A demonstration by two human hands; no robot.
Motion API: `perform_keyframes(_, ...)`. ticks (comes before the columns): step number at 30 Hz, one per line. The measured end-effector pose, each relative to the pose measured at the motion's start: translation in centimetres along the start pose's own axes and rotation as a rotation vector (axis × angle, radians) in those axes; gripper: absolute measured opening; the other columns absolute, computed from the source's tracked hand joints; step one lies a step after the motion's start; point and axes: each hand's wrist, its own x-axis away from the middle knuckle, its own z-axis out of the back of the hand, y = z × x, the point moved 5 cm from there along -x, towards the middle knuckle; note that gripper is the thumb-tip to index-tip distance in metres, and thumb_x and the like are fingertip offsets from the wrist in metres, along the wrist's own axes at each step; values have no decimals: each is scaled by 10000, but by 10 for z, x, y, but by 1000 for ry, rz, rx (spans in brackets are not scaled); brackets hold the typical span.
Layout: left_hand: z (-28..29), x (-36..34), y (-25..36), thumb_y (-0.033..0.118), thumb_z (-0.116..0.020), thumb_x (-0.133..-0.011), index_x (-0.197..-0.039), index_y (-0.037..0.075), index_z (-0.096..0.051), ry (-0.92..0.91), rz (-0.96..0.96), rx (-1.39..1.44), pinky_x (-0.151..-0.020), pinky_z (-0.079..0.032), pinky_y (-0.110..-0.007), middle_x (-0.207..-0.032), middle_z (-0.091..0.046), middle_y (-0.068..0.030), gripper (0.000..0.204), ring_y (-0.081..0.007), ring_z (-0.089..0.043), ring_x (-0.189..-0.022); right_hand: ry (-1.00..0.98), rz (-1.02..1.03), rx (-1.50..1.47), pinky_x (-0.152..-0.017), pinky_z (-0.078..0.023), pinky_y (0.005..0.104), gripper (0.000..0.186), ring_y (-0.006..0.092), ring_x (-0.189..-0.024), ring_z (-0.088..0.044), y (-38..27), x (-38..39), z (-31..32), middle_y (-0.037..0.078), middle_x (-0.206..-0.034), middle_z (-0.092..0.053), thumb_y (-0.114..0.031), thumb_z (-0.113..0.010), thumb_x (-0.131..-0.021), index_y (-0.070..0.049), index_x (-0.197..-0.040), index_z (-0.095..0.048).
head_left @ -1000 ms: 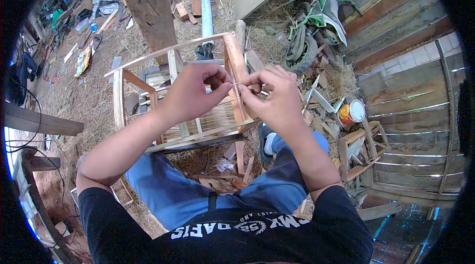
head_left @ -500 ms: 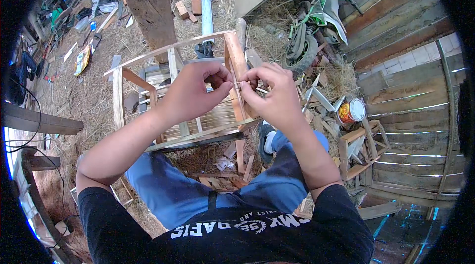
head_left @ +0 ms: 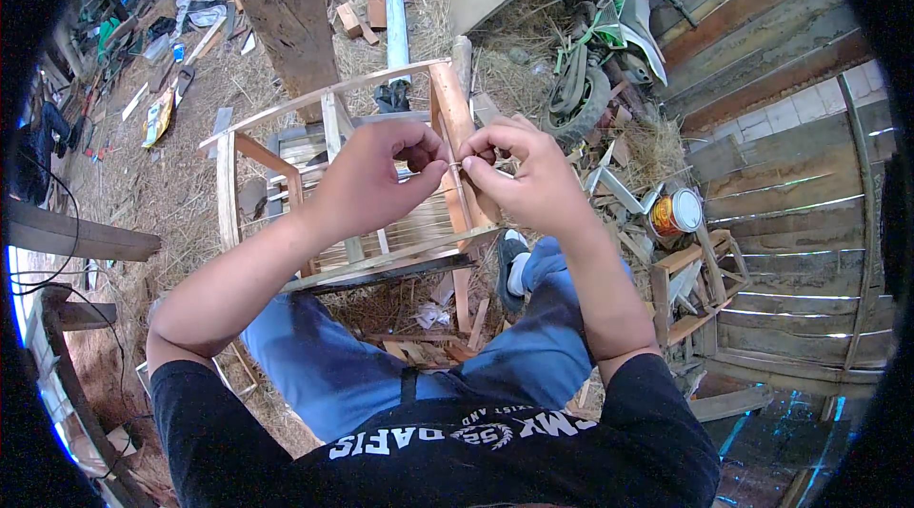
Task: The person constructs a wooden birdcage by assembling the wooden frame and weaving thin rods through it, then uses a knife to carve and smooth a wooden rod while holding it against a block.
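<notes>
Both my hands meet over a light wooden frame with slats inside. My left hand pinches one end of a thin pale strand between thumb and finger, close to the frame's right board. Opposite it, my right hand pinches the strand too, its fingers curled. The strand lies across a narrow strip along that board; whether it is string or wire, I cannot tell.
A wooden post rises behind the frame. A green-and-white dirt bike, a white-lidded can, a small wooden frame and a plank wall are rightward. Scrap wood, straw and a saw lie around; cables hang left.
My right hand has shifted slightly, its thumb and fingertips rotating a little at the strand. My left hand holds almost the same position.
</notes>
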Motion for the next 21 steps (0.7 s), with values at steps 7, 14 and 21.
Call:
perform_keyframes(7,0,-1,0,104,-729,-930,-979,-5,-708,-51,54,-65,-800,-534,-308,-899,-701,-60,121,-117,-655,-851,24,56,90,-789,-455,316,120,166,-825,-567,-3,0,4,42,-830,-609,-113,-759,-852,-38,-946,-756)
perform_keyframes(14,-1,-1,9,95,-719,-932,-985,3,-701,18,-117,-76,-693,-506,-291,-821,-660,-56,108,-117,-613,-735,212,5,-3,-765,-469,274,155,99,-827,-584,27,-7,33,8,-882,-662,-84,-711,-910,-32,-1054,-731)
perform_keyframes(21,-9,-8,4,129,-694,-989,-1004,12,-682,-97,91,-82,-756,-478,-269,-884,-649,12,118,-61,-567,-836,62,-388,124,-741,-515,318,236,177,-791,-648,150,-32,7,90,-924,-717,-181,-738,-873,-27,-1052,-740)
